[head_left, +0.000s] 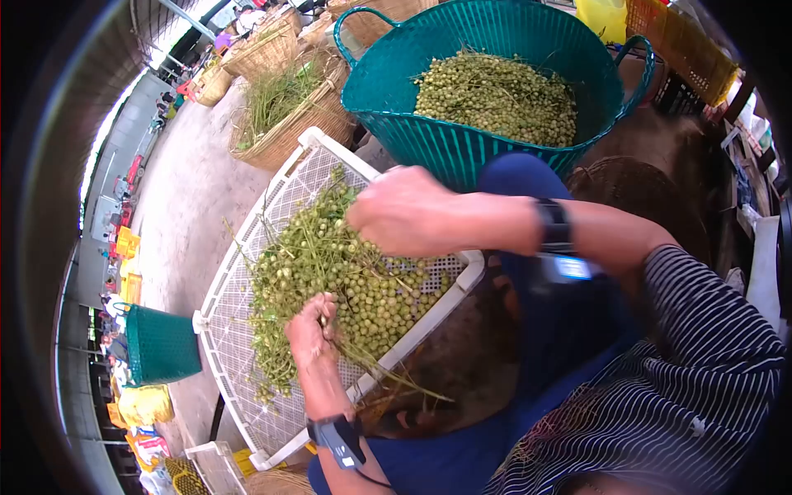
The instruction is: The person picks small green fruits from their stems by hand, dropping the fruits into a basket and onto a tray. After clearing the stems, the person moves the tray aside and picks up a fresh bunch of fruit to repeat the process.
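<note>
A white perforated crate (228, 334) lies tilted in front of me, holding many small round green fruits (375, 309) and a heap of stemmed green clusters (289, 268). My left hand (313, 330) is closed round thin green stems over the lower part of the heap, and some stems trail toward the crate's near edge. Above the upper part of the crate is my right hand (402, 212), its fingers curled and blurred; what they hold, if anything, is hidden. Just beyond it stands a large teal basket (470, 153) with loose green fruits (499, 97) inside.
A woven basket (289, 136) of green stalks stands beyond the crate. Another teal basket (163, 345) is at the left, near a yellow bag (146, 406). A yellow crate (685, 49) is at the upper right. More baskets and distant people line the far side of the concrete floor.
</note>
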The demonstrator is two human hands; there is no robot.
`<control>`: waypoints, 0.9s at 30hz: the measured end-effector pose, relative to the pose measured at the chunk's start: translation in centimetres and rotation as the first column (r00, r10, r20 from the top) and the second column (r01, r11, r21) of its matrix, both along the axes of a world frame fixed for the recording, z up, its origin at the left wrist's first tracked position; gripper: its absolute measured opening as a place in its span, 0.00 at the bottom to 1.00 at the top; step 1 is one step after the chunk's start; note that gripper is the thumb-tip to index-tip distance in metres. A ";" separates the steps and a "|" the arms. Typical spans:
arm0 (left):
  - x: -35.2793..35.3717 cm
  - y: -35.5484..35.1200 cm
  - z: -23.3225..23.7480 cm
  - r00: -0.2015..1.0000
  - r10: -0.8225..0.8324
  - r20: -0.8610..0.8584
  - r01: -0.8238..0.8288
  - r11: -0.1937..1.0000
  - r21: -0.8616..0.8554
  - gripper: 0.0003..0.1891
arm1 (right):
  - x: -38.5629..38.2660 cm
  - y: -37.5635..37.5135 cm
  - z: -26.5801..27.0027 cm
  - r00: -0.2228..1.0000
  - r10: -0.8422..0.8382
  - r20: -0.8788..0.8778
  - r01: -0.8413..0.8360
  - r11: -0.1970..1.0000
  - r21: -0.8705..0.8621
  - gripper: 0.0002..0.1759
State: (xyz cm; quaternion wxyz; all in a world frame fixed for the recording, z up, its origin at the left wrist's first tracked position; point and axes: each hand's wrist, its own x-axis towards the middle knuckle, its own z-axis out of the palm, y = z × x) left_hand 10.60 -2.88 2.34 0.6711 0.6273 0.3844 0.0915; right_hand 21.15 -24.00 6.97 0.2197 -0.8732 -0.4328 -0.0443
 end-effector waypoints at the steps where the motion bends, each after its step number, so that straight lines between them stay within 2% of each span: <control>1: -0.8 -0.5 0.3 1.000 0.003 -0.004 -0.003 1.000 0.010 0.06 | 0.5 2.4 -0.7 0.999 0.045 0.010 -0.046 0.993 0.107 0.05; 3: -2.7 -0.7 0.4 1.000 0.013 0.016 -0.013 1.000 -0.027 0.06 | 1.6 6.4 -2.6 1.000 0.024 -0.017 -0.022 0.995 0.093 0.06; 5: -4.9 -0.6 0.6 0.999 0.044 0.013 -0.043 0.996 -0.081 0.06 | 1.6 8.6 -4.1 0.986 0.016 -0.164 -0.004 0.997 0.071 0.09; 6: -6.1 -0.4 0.4 0.999 -0.045 0.020 0.046 0.998 -0.041 0.06 | 1.4 9.5 -5.5 0.985 0.027 -0.169 -0.016 0.998 0.067 0.09; 7: -7.1 -0.5 0.1 0.991 -0.134 0.024 0.134 0.991 -0.006 0.06 | 0.8 10.2 -7.1 0.944 0.097 -0.315 -0.030 0.977 0.212 0.10; 8: -7.8 -0.8 -0.1 0.993 -0.119 -0.028 0.116 0.991 -0.070 0.08 | 0.3 10.6 -8.7 0.877 0.180 -0.446 -0.016 0.937 0.348 0.11; 9: -8.2 -0.8 -0.6 0.993 -0.110 -0.036 0.106 0.991 -0.085 0.08 | -0.5 10.7 -9.6 0.870 0.183 -0.457 -0.021 0.942 0.336 0.11; 11: -8.5 -0.8 -1.3 0.978 -0.206 -0.033 0.200 0.972 -0.120 0.10 | -2.1 10.8 -10.9 0.903 0.321 -0.286 -0.181 0.887 0.425 0.11; 12: -8.1 -0.8 -0.9 0.973 -0.228 0.021 0.229 0.968 -0.106 0.11 | -3.4 10.7 -10.1 0.850 0.253 -0.463 -0.062 0.919 0.389 0.08; 13: -7.8 -0.3 -1.5 0.976 -0.218 0.025 0.219 0.970 -0.109 0.11 | -4.3 10.9 -10.1 0.848 0.260 -0.461 -0.073 0.920 0.384 0.08; 15: -7.0 1.4 -2.9 0.978 -0.092 0.187 0.114 0.988 -0.108 0.11 | -5.8 11.2 -10.2 0.812 0.177 -0.557 0.064 0.920 0.386 0.07; 16: -6.7 2.2 -2.9 0.989 -0.067 0.130 0.089 0.980 -0.178 0.12 | -6.1 11.8 -10.7 0.808 0.182 -0.561 0.073 0.913 0.402 0.07; 17: -6.3 2.4 -3.0 0.990 -0.063 0.130 0.086 0.980 -0.179 0.12 | -6.6 11.9 -11.1 0.807 0.185 -0.561 0.070 0.913 0.402 0.07; 19: -5.0 2.5 -2.7 0.986 0.040 0.159 -0.030 0.997 -0.065 0.11 | -7.8 12.0 -11.0 0.809 0.154 -0.568 0.145 0.884 0.445 0.07; 21: -3.8 2.0 -3.0 0.977 0.063 0.204 -0.048 0.996 -0.077 0.09 | -8.6 11.7 -11.2 0.850 0.147 -0.506 0.125 0.876 0.465 0.05; 23: -3.2 0.8 -2.7 0.975 0.054 0.215 -0.084 0.988 0.131 0.09 | -9.1 10.9 -10.8 0.889 0.151 -0.431 0.024 0.927 0.374 0.04; 24: -3.0 1.2 -2.8 0.983 0.048 0.176 -0.063 0.995 0.081 0.15 | -9.1 10.7 -10.8 0.901 0.169 -0.400 -0.012 0.931 0.365 0.05; 25: -3.0 1.5 -3.2 0.984 0.047 0.174 -0.062 0.995 0.080 0.15 | -9.0 10.5 -10.9 0.900 0.168 -0.403 -0.011 0.932 0.364 0.05; 27: -3.3 1.9 -3.9 0.973 0.155 0.171 -0.168 0.984 0.062 0.21 | -8.5 10.3 -11.0 0.906 0.251 -0.340 -0.126 0.928 0.350 0.05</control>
